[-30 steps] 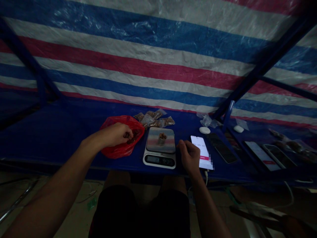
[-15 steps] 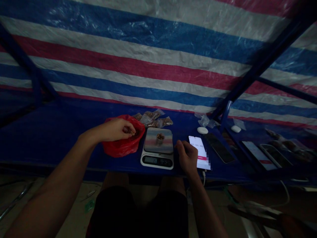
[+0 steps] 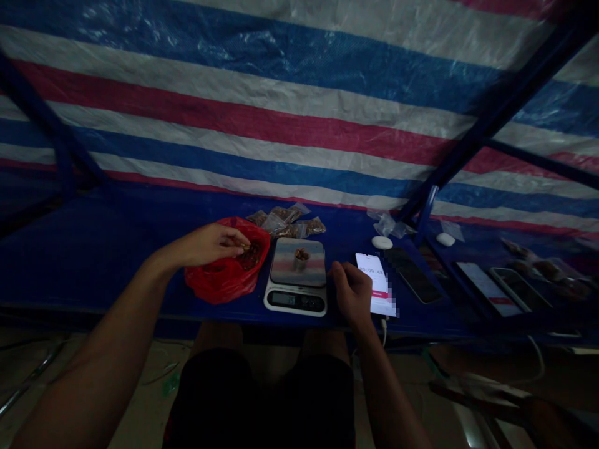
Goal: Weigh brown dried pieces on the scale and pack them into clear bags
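Head view: at the front edge of the dark blue table [image 3: 126,249], the left hand [image 3: 213,243], loosely curled, is over the mouth of a crumpled red plastic bag [image 3: 224,284] of small brown pieces [image 3: 253,254]; whether it pinches any, I cannot tell. A small round cup [image 3: 301,264] heaped with brown pieces stands on a white rectangular digital scale [image 3: 279,268]. Beside it the right hand [image 3: 354,293] makes a loose fist
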